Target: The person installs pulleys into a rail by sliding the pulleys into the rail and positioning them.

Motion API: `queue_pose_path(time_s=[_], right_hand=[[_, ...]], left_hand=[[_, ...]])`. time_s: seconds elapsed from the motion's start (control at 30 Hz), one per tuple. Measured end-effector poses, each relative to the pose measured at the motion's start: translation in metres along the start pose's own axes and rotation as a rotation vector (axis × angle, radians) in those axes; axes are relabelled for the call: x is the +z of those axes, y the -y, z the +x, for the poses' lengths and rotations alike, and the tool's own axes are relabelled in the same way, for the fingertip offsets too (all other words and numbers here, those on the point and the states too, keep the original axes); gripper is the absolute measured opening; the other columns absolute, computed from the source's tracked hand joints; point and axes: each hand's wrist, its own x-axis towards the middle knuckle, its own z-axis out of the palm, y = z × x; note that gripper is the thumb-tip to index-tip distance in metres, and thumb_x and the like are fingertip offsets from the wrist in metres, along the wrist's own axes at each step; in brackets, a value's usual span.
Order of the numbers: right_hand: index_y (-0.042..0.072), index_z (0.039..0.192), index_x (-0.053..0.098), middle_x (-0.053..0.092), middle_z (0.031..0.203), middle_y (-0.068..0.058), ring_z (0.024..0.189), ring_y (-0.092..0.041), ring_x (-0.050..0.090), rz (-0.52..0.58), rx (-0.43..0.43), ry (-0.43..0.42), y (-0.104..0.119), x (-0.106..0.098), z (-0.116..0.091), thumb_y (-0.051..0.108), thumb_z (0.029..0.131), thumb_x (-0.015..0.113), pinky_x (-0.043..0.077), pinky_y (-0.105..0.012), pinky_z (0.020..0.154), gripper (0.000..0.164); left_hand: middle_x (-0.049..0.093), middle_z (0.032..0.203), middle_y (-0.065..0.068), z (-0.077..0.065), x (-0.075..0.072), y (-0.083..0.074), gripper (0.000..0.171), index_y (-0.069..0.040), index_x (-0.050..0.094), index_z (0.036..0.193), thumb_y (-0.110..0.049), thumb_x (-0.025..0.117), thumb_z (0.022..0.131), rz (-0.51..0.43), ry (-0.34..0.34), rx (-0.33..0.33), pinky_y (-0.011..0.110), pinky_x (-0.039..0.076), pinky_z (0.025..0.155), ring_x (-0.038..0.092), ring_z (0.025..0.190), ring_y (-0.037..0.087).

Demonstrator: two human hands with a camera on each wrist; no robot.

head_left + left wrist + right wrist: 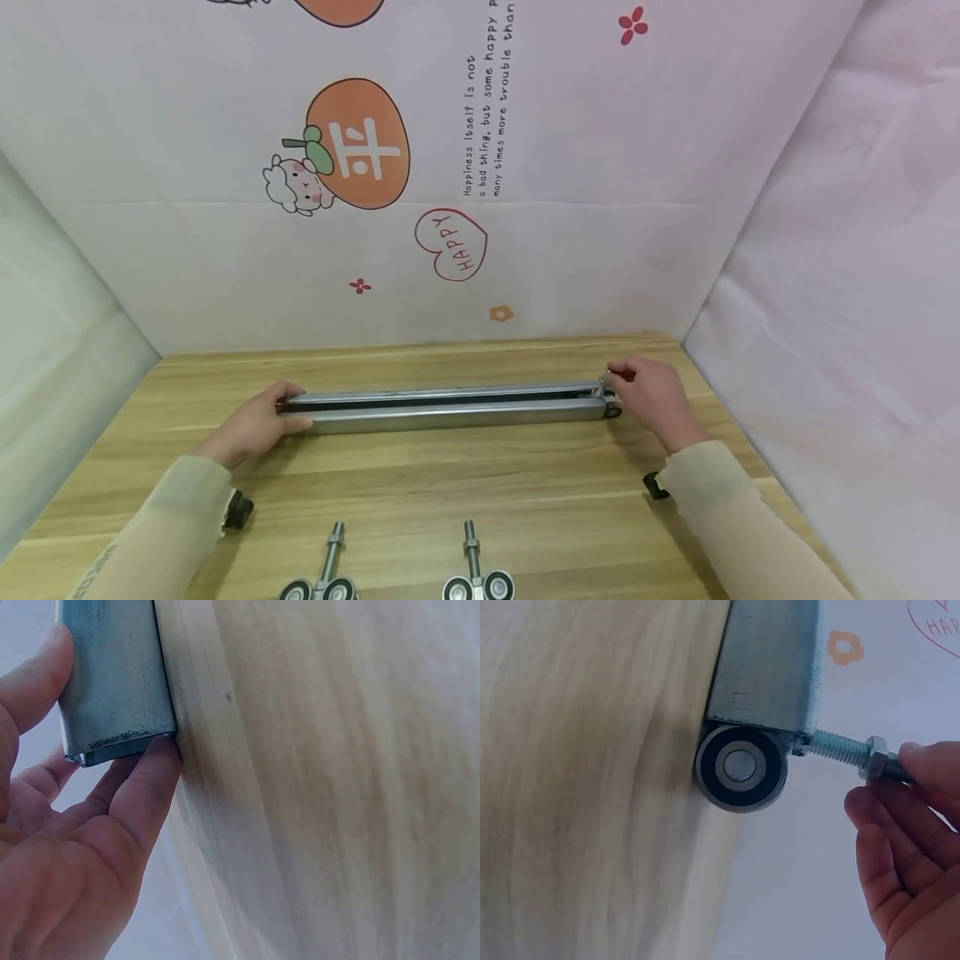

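A slotted metal track (450,412) lies across the wooden table, its open slot facing up. My left hand (258,423) grips its left end, thumb on the near side and fingers round the far side and end face. At the right end, my right hand (651,398) pinches the threaded bolt (840,748) of a roller trolley near its nut (877,757). The trolley's wheel (741,768) sits at the track's end, mostly outside it, while the bolt stands up at the slot. How far the other wheels reach inside is hidden.
Two more roller trolleys lie near the table's front edge, one on the left (330,567) and one in the middle (474,567). Behind the wooden table (420,500) hangs a printed white cloth (570,208), with white cloth on both sides.
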Motion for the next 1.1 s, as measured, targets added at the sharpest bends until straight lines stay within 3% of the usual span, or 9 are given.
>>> queue_pose_path(time_s=[0.37, 0.83, 1.1], right_hand=[[0.0, 0.113, 0.073, 0.071, 0.108, -0.016, 0.1, -0.036, 0.065, -0.072, -0.04, -0.013, 0.012, 0.003, 0.005, 0.019, 0.1, 0.062, 0.051, -0.05, 0.081, 0.025], [0.002, 0.108, 0.075, 0.073, 0.105, -0.014, 0.099, -0.033, 0.066, -0.05, -0.03, -0.032, 0.021, 0.009, 0.006, 0.017, 0.098, 0.064, 0.052, -0.048, 0.08, 0.021], [0.001, 0.107, 0.076, 0.073, 0.104, -0.013, 0.099, -0.032, 0.067, -0.076, -0.08, -0.023, 0.039, 0.017, 0.009, 0.015, 0.096, 0.067, 0.052, -0.048, 0.083, 0.02]], left_hand=[[0.048, 0.136, 0.032, -0.001, 0.0, 0.0, 0.063, 0.004, 0.043, 0.141, -0.032, 0.069, 0.096, 0.004, 0.003, 0.006, 0.059, 0.041, 0.093, 0.05, 0.118, 0.046], [0.05, 0.135, 0.029, -0.003, -0.002, 0.001, 0.064, 0.003, 0.042, 0.142, -0.033, 0.068, 0.096, -0.002, 0.013, -0.001, 0.056, 0.043, 0.091, 0.052, 0.116, 0.042], [0.05, 0.134, 0.029, -0.001, 0.0, 0.002, 0.068, 0.003, 0.042, 0.141, -0.039, 0.069, 0.095, -0.007, 0.014, 0.008, 0.055, 0.043, 0.091, 0.052, 0.115, 0.041]])
